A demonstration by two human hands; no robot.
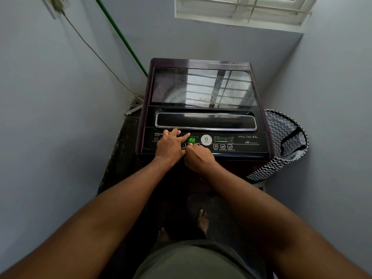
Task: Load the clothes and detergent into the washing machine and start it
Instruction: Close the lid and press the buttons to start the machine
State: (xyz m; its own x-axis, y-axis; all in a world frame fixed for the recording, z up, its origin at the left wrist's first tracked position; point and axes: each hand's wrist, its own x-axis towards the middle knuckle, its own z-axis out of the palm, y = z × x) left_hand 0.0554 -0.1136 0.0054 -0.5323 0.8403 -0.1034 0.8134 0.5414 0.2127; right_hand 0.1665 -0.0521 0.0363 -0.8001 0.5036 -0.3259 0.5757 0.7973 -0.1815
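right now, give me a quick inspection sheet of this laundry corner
surface: washing machine top, glass lid closed
job's things: control panel lit, display reads P2; clothes and detergent not visible
clutter: zigzag laundry bag right of the machine
grip: left hand lies flat on the panel; right hand curled, fingertip at the buttons
cables: cord runs down the left wall; green hose behind the machine
surroundings: grey walls, window above, bare feet on dark floor
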